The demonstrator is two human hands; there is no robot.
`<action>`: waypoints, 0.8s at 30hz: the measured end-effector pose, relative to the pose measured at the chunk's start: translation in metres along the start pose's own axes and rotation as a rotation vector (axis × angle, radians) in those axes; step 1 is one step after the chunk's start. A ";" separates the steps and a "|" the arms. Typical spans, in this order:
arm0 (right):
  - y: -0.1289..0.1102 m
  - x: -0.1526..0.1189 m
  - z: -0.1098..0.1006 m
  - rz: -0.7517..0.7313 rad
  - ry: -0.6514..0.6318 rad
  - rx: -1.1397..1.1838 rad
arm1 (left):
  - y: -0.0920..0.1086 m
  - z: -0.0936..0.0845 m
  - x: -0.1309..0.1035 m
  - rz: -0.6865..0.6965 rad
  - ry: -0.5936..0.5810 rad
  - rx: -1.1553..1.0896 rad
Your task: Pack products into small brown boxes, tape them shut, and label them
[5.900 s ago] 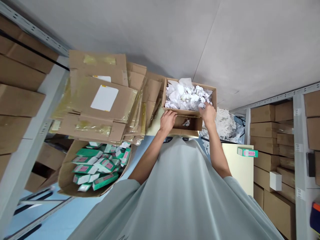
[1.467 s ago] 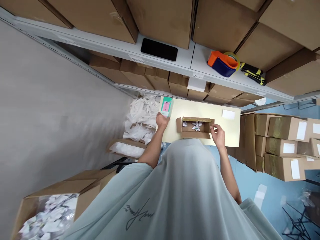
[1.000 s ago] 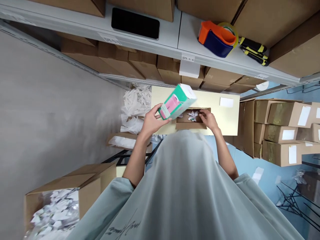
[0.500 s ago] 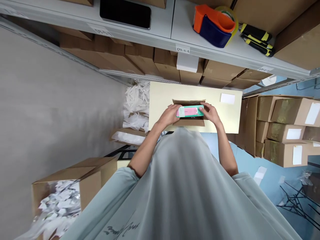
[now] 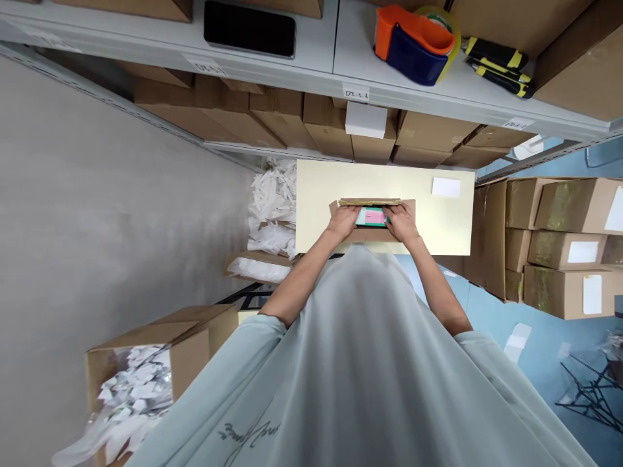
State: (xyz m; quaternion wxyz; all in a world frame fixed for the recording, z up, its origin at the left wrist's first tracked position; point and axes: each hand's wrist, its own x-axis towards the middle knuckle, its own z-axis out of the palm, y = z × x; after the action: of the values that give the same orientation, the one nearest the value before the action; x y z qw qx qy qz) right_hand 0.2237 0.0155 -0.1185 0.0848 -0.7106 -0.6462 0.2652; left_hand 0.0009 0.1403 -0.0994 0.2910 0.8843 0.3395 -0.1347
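On the pale yellow table stands a small open cardboard box (image 5: 377,235), its flaps spread. Inside its opening lies a pink and green package (image 5: 374,216), print side up. My left hand (image 5: 343,222) is at the left end of the package, over the box's edge, with its fingertips at the far flap. My right hand (image 5: 402,222) is at the right end, with fingers bent over the same flap and package. The fingertips are partly hidden, so what each hand grips is unclear.
The table (image 5: 311,188) bears a white label (image 5: 446,187). Above it, a shelf (image 5: 316,71) holds a phone (image 5: 249,28), a tape dispenser (image 5: 413,52) and cutters (image 5: 501,65). Stacked boxes (image 5: 559,253) stand right; white paper scraps (image 5: 275,201) lie left.
The package has gone down into the box. Both hands have moved closer together over the opening, and the far flap now stands more upright under the fingers. The view has shifted slightly.
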 end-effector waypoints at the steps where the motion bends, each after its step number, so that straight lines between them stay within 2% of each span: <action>1: 0.000 0.001 0.000 0.000 0.002 -0.004 | 0.003 -0.001 0.001 -0.008 -0.008 0.007; 3: -0.002 0.001 -0.001 0.000 0.002 -0.005 | 0.007 -0.005 -0.001 -0.012 -0.008 0.003; 5: -0.004 -0.005 -0.006 0.006 0.012 0.012 | 0.009 -0.008 -0.010 -0.006 0.050 -0.042; 8: -0.003 -0.025 -0.015 0.046 0.109 0.075 | 0.003 -0.007 -0.035 -0.042 0.268 -0.169; 10: 0.003 -0.042 -0.017 0.121 0.255 0.126 | -0.005 -0.002 -0.053 -0.164 0.430 -0.251; 12: 0.011 -0.056 -0.014 0.237 0.410 0.183 | -0.014 0.007 -0.064 -0.357 0.507 -0.310; 13: 0.016 -0.061 -0.011 0.298 0.462 0.218 | -0.017 0.012 -0.067 -0.453 0.502 -0.335; 15: 0.024 -0.065 -0.001 0.397 0.489 0.302 | -0.021 0.023 -0.068 -0.580 0.433 -0.382; 18: 0.031 -0.063 0.017 0.458 0.411 0.419 | -0.017 0.036 -0.060 -0.617 0.351 -0.411; 21: 0.033 -0.058 0.031 0.462 0.349 0.466 | -0.007 0.042 -0.050 -0.650 0.350 -0.363; 24: 0.032 -0.057 0.037 0.466 0.355 0.467 | 0.003 0.042 -0.047 -0.683 0.359 -0.304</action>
State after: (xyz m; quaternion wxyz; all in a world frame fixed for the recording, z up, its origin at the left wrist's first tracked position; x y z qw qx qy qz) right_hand 0.2326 -0.0528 -0.1489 0.2926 -0.8350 -0.3644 0.2906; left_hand -0.0328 0.0884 -0.1115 0.2932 0.6773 0.6746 -0.0156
